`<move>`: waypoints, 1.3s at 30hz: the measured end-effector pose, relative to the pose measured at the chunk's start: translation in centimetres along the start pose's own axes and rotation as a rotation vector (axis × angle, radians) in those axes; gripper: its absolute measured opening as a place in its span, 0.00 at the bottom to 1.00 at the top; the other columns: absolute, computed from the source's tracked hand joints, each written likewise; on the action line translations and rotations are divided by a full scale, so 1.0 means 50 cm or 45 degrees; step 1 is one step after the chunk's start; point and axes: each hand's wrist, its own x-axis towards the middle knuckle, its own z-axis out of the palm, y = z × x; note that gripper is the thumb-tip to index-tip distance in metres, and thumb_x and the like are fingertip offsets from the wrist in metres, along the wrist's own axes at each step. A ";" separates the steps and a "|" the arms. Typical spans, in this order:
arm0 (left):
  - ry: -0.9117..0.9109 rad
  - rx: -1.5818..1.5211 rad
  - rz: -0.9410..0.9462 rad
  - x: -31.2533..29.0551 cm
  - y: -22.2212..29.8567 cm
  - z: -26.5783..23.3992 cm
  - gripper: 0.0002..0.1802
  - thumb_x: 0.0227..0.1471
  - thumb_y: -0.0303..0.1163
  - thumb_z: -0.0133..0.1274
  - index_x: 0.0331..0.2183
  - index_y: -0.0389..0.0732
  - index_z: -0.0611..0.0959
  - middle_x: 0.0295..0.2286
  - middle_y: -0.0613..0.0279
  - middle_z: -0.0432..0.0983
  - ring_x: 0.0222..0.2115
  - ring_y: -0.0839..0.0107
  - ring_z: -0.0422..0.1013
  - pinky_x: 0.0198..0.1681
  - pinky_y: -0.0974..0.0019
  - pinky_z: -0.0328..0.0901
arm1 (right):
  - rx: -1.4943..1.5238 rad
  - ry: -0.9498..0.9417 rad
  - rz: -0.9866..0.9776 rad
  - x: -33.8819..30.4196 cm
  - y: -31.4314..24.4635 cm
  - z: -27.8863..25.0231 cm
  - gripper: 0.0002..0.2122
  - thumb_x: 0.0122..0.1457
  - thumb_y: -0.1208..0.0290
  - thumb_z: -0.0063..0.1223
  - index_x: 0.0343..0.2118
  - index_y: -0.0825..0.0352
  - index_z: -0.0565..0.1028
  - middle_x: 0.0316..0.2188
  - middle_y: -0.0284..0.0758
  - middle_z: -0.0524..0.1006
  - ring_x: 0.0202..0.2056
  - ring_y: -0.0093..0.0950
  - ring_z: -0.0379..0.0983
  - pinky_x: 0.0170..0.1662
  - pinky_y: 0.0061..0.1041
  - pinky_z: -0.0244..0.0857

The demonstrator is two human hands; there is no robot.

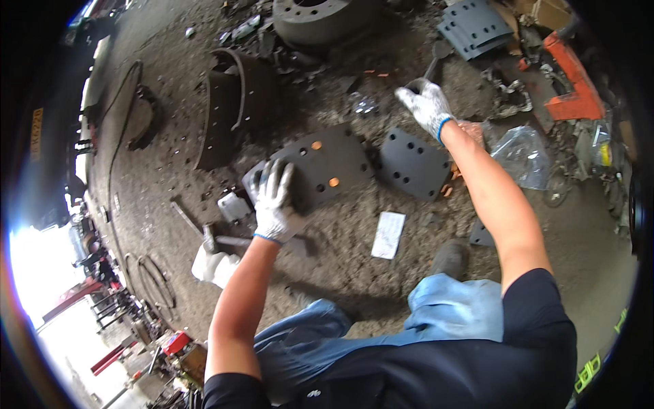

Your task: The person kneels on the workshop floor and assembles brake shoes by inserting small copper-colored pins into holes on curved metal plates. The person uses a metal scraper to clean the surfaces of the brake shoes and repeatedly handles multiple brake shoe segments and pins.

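Head view, littered dirt floor (337, 235), left grip (274, 194) spread open on grey plate (349, 158), right grip (425, 108) unclear

Bare flr (340, 238) just L of paper (388, 235), room to pass; hammer (208, 238) farther L. R of paper: bare strip too, then small plate (479, 234), w/ boot (451, 259) nr side. Far side of paper blocked by lg plate (347, 160) (L grip (274, 196) on it) & med plate (420, 165), little/no gap btwn. Beyond, far L of paper: curved band (219, 126); far R: clear bag (523, 157).
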 end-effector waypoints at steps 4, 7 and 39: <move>-0.017 -0.047 -0.014 0.038 0.013 0.010 0.61 0.28 0.44 0.76 0.66 0.41 0.72 0.65 0.44 0.66 0.69 0.41 0.57 0.73 0.33 0.45 | -0.439 0.299 0.293 0.127 0.135 -0.078 0.27 0.59 0.43 0.63 0.47 0.66 0.83 0.49 0.49 0.84 0.53 0.49 0.80 0.55 0.45 0.74; -0.033 0.025 -0.060 0.029 -0.009 -0.015 0.58 0.30 0.43 0.75 0.66 0.41 0.72 0.65 0.43 0.66 0.69 0.40 0.58 0.73 0.34 0.45 | -0.573 0.080 0.457 0.155 0.092 -0.029 0.34 0.56 0.37 0.64 0.55 0.63 0.81 0.56 0.49 0.81 0.60 0.48 0.76 0.61 0.46 0.71; -0.042 -0.118 -0.054 0.055 -0.008 -0.007 0.65 0.32 0.56 0.78 0.69 0.46 0.68 0.68 0.47 0.62 0.70 0.42 0.55 0.71 0.29 0.47 | 0.416 -0.464 -0.799 -0.259 -0.164 0.129 0.05 0.71 0.77 0.54 0.45 0.71 0.78 0.36 0.37 0.84 0.36 0.21 0.80 0.39 0.23 0.77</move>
